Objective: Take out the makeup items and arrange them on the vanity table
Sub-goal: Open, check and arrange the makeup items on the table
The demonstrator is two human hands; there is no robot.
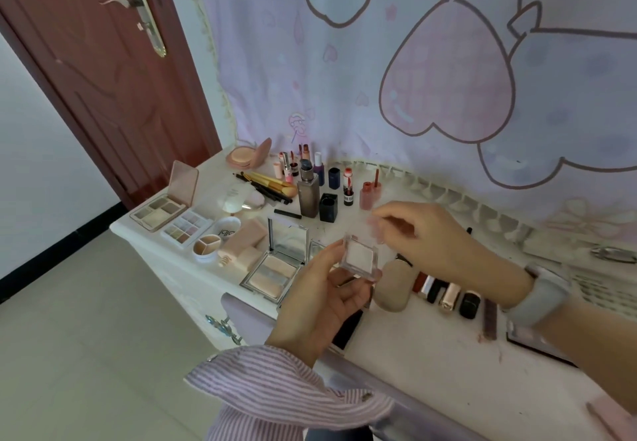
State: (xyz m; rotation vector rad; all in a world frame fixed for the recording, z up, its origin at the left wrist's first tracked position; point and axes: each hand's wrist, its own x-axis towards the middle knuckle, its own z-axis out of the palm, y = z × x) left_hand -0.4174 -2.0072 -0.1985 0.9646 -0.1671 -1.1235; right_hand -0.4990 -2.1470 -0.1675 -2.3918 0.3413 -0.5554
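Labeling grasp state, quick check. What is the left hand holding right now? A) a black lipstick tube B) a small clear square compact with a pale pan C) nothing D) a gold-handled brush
B: the left hand grips the small clear square compact above the table edge, while the right hand pinches its raised clear lid.
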